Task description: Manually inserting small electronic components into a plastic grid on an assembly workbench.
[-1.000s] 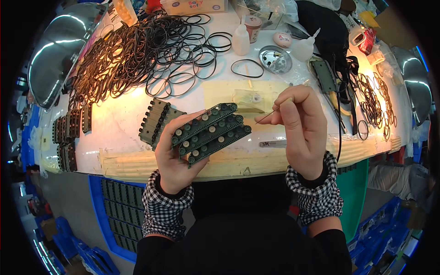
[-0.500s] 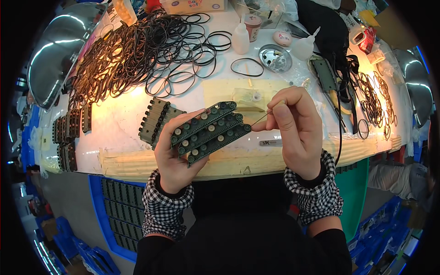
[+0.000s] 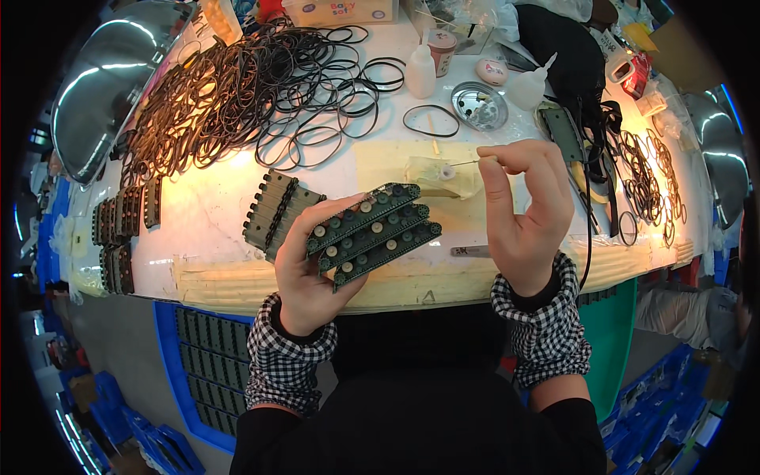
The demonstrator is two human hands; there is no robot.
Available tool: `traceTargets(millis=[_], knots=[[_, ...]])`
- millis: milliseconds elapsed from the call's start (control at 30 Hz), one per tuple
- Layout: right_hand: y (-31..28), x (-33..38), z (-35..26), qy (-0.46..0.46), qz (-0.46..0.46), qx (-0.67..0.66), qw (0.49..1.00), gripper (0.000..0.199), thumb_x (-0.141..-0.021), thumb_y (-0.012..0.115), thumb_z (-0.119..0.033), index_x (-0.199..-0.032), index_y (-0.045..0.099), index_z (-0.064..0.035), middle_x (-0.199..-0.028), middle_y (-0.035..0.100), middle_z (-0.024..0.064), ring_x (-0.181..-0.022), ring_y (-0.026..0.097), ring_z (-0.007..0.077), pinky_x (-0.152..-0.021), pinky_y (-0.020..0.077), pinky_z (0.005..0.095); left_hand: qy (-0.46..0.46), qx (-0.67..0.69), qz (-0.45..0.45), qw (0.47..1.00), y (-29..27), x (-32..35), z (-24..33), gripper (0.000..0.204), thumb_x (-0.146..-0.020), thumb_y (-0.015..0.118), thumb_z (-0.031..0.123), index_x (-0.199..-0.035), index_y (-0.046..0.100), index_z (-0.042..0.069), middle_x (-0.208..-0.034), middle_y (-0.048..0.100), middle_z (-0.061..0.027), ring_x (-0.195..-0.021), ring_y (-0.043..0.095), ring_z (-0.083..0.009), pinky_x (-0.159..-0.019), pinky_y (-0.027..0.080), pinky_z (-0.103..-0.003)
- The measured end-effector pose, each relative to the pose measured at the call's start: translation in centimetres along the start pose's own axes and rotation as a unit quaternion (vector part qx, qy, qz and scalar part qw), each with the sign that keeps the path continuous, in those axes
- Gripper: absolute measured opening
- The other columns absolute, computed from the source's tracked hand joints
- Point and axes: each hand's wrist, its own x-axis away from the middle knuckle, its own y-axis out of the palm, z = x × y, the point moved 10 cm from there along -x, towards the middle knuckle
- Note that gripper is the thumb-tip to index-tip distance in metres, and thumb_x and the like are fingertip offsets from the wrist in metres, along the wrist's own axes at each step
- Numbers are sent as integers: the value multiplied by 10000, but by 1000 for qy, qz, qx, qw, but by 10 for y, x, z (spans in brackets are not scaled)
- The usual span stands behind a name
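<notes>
My left hand (image 3: pixel 305 289) is wrapped round three dark green toy track units (image 3: pixel 376 240), side by side and slanting up to the right. Small wheels, some cream and some dark, line their faces. My right hand (image 3: pixel 529 207) pinches a thin needle-like rod (image 3: pixel 465 163) between thumb and forefinger. Its tip points left, at or just above a small white cup (image 3: pixel 448 172) on a pale yellow wrapped block (image 3: pixel 427 187); whether it touches cannot be told. Behind my left hand, a stack of olive-grey track units (image 3: pixel 269 210) lies on the table.
Black rubber loops (image 3: pixel 237 95) heap at the back left. A white squeeze bottle (image 3: pixel 420 73), a metal dish (image 3: pixel 480 106) and a second squeeze bottle (image 3: pixel 528 89) stand at the back. Tweezers (image 3: pixel 470 252) lie near the front. A blue tray (image 3: pixel 169 348) of tracks sits below the table edge.
My right hand has moved up, carrying the rod from the right ends of the track units to the white cup. The left hand with the tracks has shifted slightly right and down.
</notes>
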Motion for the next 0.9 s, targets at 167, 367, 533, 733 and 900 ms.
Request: traceTargets(millis=[167, 367, 533, 733, 900], knots=[[24, 5, 3, 106, -37, -305, 946, 94, -980, 506, -46, -996, 549, 36, -1006, 529, 89, -901, 585, 143, -838, 534, 305, 40, -25, -41, 998, 8, -5, 11, 596, -699, 679, -117, -1258, 487, -42, -1252, 564, -185, -1158, 580, -247, -994, 471, -352], [37, 9, 2, 126, -64, -360, 922, 153, -1018, 448, -93, -1039, 530, 36, -1037, 512, 82, -884, 629, 145, -844, 568, 313, 46, -18, -51, 997, 11, -6, 14, 606, -697, 682, -117, -1262, 476, -40, -1258, 558, -193, -1162, 580, -258, -1001, 474, -354], [38, 9, 3, 136, -63, -355, 923, 152, -1017, 456, -97, -1043, 532, 32, -1038, 514, 81, -870, 639, 150, -834, 568, 302, 49, -20, -50, 997, 11, -6, 14, 609, -696, 697, -111, -1261, 481, -40, -1251, 561, -190, -1160, 581, -257, -1000, 473, -350], [38, 9, 4, 138, -53, -379, 914, 101, -986, 499, -45, -1008, 526, 49, -1041, 508, 103, -866, 598, 132, -790, 566, 263, 51, -33, -48, 997, 11, -7, 15, 615, -693, 695, -119, -1265, 483, -41, -1240, 567, -186, -1148, 589, -251, -987, 480, -345], [11, 0, 9, 66, 21, -179, 981, 45, -928, 580, -16, -928, 564, 26, -941, 551, 102, -840, 591, 174, -714, 531, 284, 44, -27, -44, 998, 10, -6, 15, 605, -692, 693, -121, -1256, 488, -39, -1250, 562, -187, -1139, 595, -243, -978, 486, -339]])
